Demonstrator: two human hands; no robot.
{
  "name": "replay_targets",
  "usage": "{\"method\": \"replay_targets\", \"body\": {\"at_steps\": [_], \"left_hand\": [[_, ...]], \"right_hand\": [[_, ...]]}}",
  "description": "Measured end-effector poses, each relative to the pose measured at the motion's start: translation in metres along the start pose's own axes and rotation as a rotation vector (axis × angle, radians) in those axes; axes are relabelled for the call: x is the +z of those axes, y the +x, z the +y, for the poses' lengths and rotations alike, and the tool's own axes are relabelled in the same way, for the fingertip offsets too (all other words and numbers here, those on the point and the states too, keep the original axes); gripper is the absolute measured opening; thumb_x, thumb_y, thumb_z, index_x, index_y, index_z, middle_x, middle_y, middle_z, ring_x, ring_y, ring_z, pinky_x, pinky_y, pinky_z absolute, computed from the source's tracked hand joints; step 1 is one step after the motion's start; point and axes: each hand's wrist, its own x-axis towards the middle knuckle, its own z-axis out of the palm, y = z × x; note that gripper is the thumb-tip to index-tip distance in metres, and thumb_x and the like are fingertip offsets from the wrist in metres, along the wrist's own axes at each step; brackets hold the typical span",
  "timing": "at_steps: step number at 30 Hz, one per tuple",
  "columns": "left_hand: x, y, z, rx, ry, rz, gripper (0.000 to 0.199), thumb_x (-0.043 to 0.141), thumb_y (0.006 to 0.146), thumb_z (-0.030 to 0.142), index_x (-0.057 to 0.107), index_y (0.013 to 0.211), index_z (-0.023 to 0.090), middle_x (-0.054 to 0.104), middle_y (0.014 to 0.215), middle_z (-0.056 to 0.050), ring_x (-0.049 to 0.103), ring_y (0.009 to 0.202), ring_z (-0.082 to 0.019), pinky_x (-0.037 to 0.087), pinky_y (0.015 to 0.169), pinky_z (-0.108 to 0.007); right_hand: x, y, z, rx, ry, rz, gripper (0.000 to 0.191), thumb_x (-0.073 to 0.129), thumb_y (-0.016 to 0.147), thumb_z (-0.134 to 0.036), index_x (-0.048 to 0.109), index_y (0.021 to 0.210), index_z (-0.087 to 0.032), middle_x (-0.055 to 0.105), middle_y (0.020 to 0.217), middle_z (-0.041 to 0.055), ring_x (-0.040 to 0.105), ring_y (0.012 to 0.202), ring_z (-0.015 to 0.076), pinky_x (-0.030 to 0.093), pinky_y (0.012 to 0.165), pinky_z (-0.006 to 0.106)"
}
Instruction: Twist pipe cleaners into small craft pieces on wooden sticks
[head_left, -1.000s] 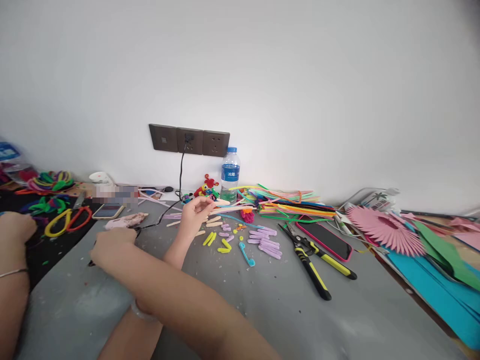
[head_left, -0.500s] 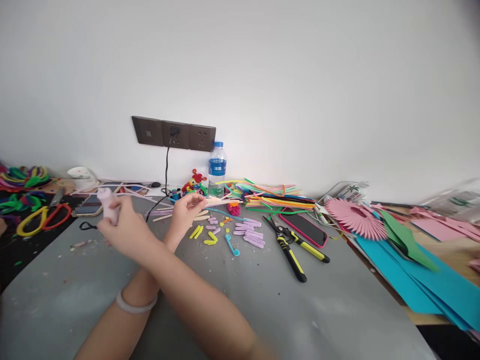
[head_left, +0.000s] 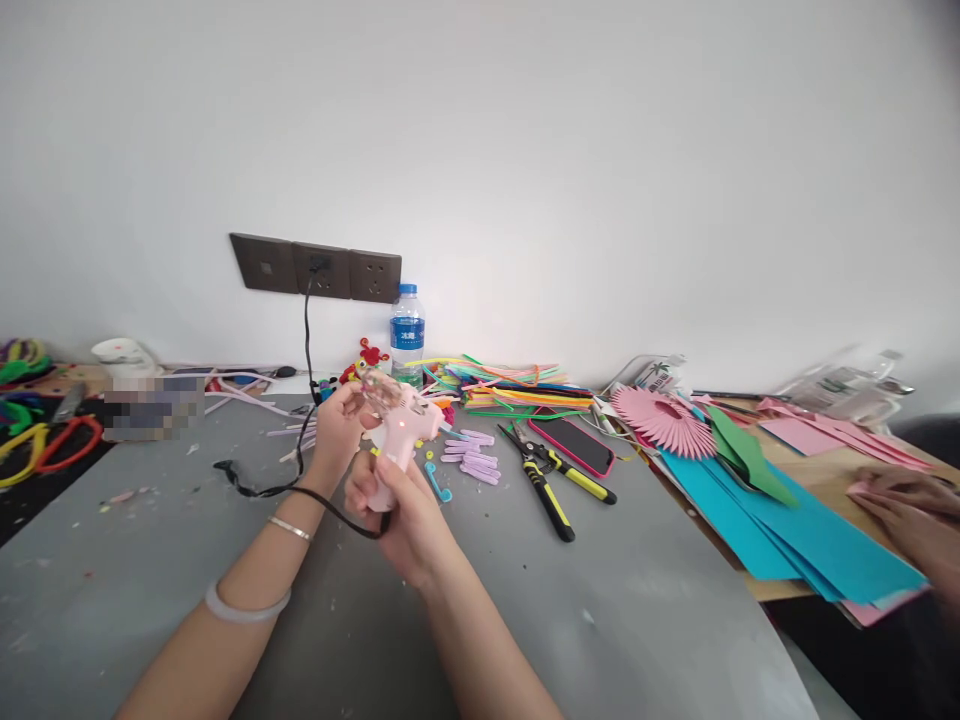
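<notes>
My right hand [head_left: 401, 510] is wrapped round the handle of a pale pink glue gun [head_left: 397, 435], with its black cord hanging below. My left hand [head_left: 337, 425] is raised just left of the gun's front, fingers pressed together; what they pinch is hidden or too small to name. Behind the gun, pieces of lilac pipe cleaner [head_left: 474, 457] lie on the grey table [head_left: 600, 620], beside a small blue curled piece [head_left: 437, 482]. The yellow-and-black pliers [head_left: 551, 490] rest open to the right.
A water bottle [head_left: 407, 335] stands by the wall near bundled pipe cleaners [head_left: 525, 390]. A phone [head_left: 574, 445] lies behind the pliers. Blue paper [head_left: 795, 530] and a pink paper fan [head_left: 664, 422] are on the right, near another person's hands [head_left: 911, 510]. Scissors [head_left: 71, 440] lie left.
My right hand has moved from the far left to the middle with the glue gun, so my arms are no longer crossed. The view has turned right, and another person's hands have appeared.
</notes>
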Motion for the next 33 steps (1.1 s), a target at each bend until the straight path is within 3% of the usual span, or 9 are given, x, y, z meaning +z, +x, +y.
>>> {"method": "replay_targets", "body": {"at_steps": [4,8,11,15,22,33], "left_hand": [[0.006,-0.001,0.003,-0.03,-0.051,-0.053,0.023,0.073,0.071,0.037,0.067,0.081,0.017,0.072,0.079,-0.004,0.069,0.075,-0.019,0.058,0.072,-0.03],[0.011,-0.006,0.009,-0.039,-0.035,-0.103,0.027,0.075,0.073,0.042,0.069,0.082,0.017,0.072,0.077,-0.004,0.068,0.067,-0.017,0.058,0.067,-0.028],[0.012,-0.008,0.013,-0.043,-0.02,-0.112,0.028,0.075,0.073,0.043,0.069,0.082,0.017,0.071,0.074,-0.004,0.068,0.065,-0.017,0.057,0.063,-0.026],[0.011,-0.008,0.015,-0.035,-0.002,-0.111,0.031,0.075,0.073,0.046,0.069,0.082,0.017,0.07,0.07,-0.003,0.068,0.063,-0.017,0.056,0.059,-0.025],[0.011,-0.01,0.017,0.019,0.001,-0.134,0.03,0.074,0.075,0.046,0.071,0.083,0.018,0.074,0.08,-0.005,0.07,0.072,-0.019,0.059,0.068,-0.029],[0.011,-0.012,0.018,0.099,0.126,-0.126,0.022,0.071,0.079,0.04,0.072,0.082,0.019,0.074,0.08,-0.004,0.066,0.066,-0.016,0.055,0.062,-0.025]], "right_hand": [[-0.025,-0.022,0.005,-0.12,-0.095,0.098,0.035,0.068,0.085,-0.048,0.052,0.099,-0.021,0.037,0.062,-0.0077,0.035,0.052,0.0074,0.019,0.048,0.021],[-0.046,-0.026,0.012,-0.236,-0.17,0.282,0.039,0.066,0.086,-0.051,0.051,0.107,-0.021,0.036,0.059,-0.0091,0.033,0.05,0.0076,0.021,0.049,0.022],[-0.054,-0.024,0.016,-0.261,-0.205,0.348,0.042,0.065,0.085,-0.053,0.053,0.107,-0.019,0.034,0.056,-0.0101,0.03,0.049,0.0077,0.024,0.049,0.022],[-0.055,-0.021,0.016,-0.255,-0.265,0.367,0.046,0.064,0.084,-0.056,0.055,0.107,-0.017,0.033,0.053,-0.0107,0.027,0.047,0.0078,0.025,0.047,0.022],[-0.052,-0.02,0.009,-0.219,-0.322,0.37,0.046,0.063,0.083,-0.057,0.057,0.105,-0.017,0.034,0.051,-0.0105,0.028,0.045,0.0081,0.026,0.046,0.022],[-0.055,-0.019,0.01,-0.211,-0.317,0.354,0.043,0.063,0.083,-0.056,0.057,0.1,-0.017,0.033,0.051,-0.0109,0.028,0.044,0.0072,0.025,0.046,0.022]]}}
